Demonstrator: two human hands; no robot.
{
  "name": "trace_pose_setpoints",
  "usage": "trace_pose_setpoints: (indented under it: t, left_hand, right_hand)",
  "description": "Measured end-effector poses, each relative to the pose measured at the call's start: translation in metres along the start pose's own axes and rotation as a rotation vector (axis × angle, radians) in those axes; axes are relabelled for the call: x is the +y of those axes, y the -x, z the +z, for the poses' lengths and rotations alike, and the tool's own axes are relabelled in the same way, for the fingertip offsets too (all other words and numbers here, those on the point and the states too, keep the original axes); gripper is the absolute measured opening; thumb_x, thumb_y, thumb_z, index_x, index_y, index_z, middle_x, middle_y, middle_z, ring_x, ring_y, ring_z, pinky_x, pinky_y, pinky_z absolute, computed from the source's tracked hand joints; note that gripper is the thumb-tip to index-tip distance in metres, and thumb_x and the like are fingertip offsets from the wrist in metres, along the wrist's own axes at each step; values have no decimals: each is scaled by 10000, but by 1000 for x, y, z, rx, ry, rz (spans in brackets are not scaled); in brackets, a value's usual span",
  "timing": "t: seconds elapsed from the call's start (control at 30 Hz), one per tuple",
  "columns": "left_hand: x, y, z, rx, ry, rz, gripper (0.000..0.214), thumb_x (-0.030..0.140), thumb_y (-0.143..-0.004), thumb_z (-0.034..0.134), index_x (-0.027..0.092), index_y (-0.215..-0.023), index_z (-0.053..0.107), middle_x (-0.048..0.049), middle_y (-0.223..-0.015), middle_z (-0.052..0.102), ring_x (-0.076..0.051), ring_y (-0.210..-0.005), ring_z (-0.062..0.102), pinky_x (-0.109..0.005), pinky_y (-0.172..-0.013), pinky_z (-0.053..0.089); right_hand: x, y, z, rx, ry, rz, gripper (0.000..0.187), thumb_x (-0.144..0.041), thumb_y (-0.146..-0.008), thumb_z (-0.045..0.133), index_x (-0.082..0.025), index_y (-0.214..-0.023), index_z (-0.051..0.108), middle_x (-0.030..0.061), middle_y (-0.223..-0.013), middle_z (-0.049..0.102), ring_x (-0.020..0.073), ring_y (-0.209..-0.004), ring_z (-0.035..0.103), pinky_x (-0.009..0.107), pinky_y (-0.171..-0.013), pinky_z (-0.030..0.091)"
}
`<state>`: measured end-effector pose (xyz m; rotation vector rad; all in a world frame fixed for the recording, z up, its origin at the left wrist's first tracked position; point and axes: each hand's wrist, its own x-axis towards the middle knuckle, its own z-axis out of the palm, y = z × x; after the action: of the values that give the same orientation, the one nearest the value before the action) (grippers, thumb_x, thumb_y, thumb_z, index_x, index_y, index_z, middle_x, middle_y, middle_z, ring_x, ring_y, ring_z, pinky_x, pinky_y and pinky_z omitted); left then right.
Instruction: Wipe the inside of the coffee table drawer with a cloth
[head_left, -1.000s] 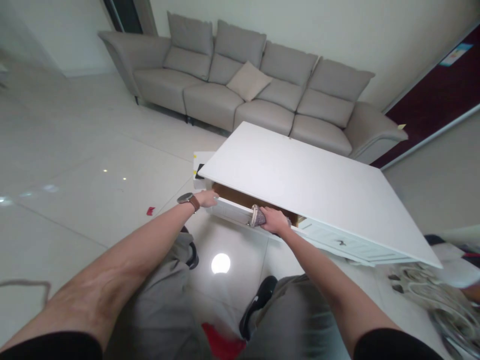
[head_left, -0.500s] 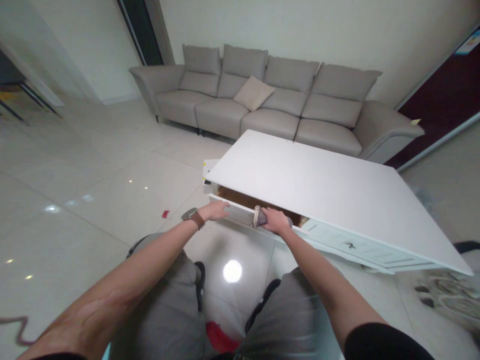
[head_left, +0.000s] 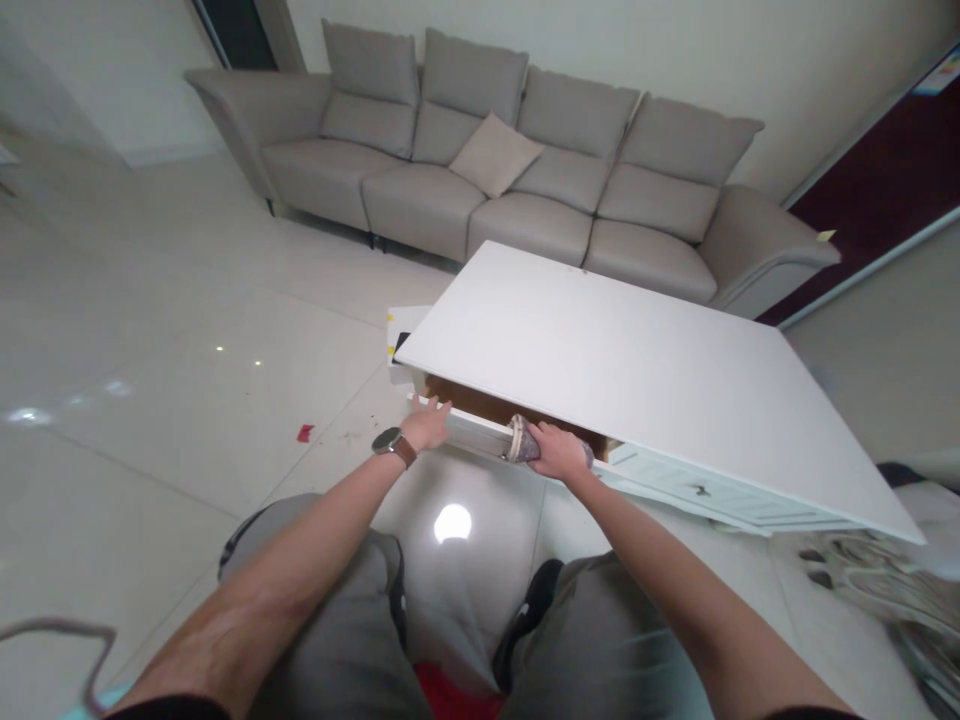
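One long grey sofa (head_left: 420, 205) stands beyond the far edge of the surface, which belongs to a white table (head_left: 637, 360), the largest item I have within working reach. Under the near edge, toward its left corner, I record an open drawer (head_left: 480, 436), pulled partly out; a brown interior shows in the gap, contents not determinable from my camera. Beside it, under the near edge toward the right corner, a second drawer front (head_left: 735, 502) sits closed. A white box (head_left: 403, 322) shows past the left corner of the surface. My left hand (head_left: 427, 424) is at the left end of the open drawer's front, fingers spread at its top edge; pressure cannot be told. My right hand (head_left: 559, 450) is closed over a patterned cloth (head_left: 521, 440), bunched on that same top edge toward its right end, clear of the surface itself. Smallest item noted: a red scrap (head_left: 305, 433) on the floor, well apart from the table. I judge the step in hand to be wiping the drawer front's top edge. In my assessment the next move calls for drawing the cloth along that edge under even pressure, with the left hand bracing the front so the drawer does not slide inward.
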<state>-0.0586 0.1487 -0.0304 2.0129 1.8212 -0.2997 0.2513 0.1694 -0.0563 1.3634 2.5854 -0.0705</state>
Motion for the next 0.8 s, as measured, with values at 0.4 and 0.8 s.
trace_pose_setpoints:
  t: [0.4, 0.8]
  left_hand:
    - [21, 11, 9, 147, 31, -121, 661, 241, -908, 563, 172, -1535, 363, -196, -1631, 294, -565, -1495, 126, -525, -986, 521]
    - [18, 12, 6, 146, 3, -109, 717, 247, -867, 670, 214, -1525, 387, -187, -1618, 334, -556, -1492, 175, -510, -980, 528]
  right_hand:
    - [-1, -1, -2, -13, 35, 30, 671, -457, -846, 607, -191, -1441, 446, 130, -1232, 607, 284, -1105, 584, 358, -845, 468]
    - [-3, -1, 2, 7, 74, 59, 733, -500, -827, 635, -184, -1457, 434, 130, -1232, 601, 288, -1079, 591, 371, -845, 463]
